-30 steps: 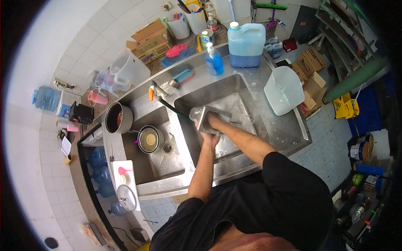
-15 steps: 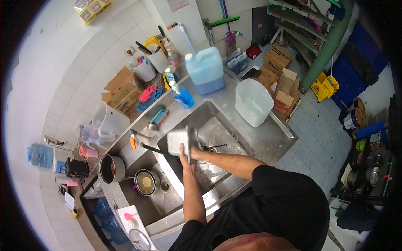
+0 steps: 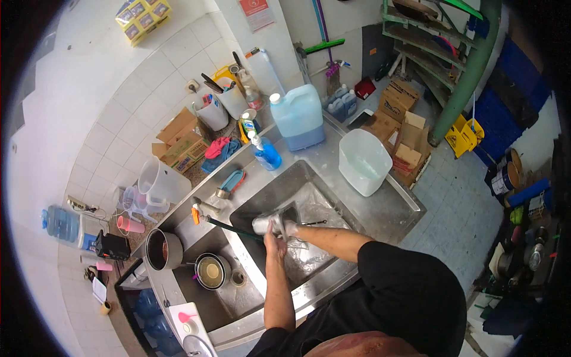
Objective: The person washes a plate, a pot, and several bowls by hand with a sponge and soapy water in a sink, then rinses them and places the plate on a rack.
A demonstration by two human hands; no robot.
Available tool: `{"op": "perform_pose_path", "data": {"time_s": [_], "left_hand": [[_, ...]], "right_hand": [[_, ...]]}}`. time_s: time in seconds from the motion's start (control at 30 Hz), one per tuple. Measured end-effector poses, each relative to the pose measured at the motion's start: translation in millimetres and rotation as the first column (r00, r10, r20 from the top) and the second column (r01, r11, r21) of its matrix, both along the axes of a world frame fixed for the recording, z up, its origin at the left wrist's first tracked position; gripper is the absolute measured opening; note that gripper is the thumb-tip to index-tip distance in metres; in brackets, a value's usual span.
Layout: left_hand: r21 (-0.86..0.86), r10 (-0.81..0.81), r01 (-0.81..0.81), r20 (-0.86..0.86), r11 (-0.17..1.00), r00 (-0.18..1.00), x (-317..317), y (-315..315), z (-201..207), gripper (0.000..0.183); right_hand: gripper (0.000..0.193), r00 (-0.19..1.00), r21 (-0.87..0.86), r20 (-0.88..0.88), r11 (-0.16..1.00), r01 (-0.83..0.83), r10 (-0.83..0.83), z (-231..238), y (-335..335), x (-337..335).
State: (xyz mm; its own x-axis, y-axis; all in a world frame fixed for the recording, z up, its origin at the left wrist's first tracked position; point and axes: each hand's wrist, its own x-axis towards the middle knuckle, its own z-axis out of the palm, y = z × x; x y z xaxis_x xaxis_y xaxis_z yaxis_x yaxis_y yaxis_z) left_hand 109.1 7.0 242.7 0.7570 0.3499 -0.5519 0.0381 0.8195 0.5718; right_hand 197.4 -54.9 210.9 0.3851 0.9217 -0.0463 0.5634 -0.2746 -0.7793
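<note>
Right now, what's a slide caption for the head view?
Left hand and right hand on a metal container at a steel sink.

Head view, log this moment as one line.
left hand: gripping metal container | right hand: at container's rim | place: over larger sink basin | nearby: dark green hose

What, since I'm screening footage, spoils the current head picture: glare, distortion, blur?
Head view: glare whitens the steel sink divider; head view: fisheye distortion curves the wall tiles, and the corners go black; head view: the container at the left hand and right hand looks smeared, possibly by motion.
</note>
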Motion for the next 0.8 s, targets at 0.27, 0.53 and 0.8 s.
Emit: {"op": "perform_pose_path", "data": {"time_s": [0.27,0.53,0.8], "left_hand": [[-0.117,0.28,-0.255,0.365,0.96,0.888,-7,8,18,0.064],[0.167,0.393,-0.385,-0.015,0.908,0.92,-60,55,-23,0.081],[0.235,0.213,-0.196,-0.051,0.952,0.976,-10,-22,37,0.093]], "right_hand": [[0.054,0.995,0.438,-0.003,0.894,0.091,-0.1,-79,53,-26],[0.062,0.512,0.271,-0.846,0.947,0.173,0.149,35,66,-80],[0.072,0.222,0.159,-0.974,0.831,0.533,0.044,-64,28,-22]]}}
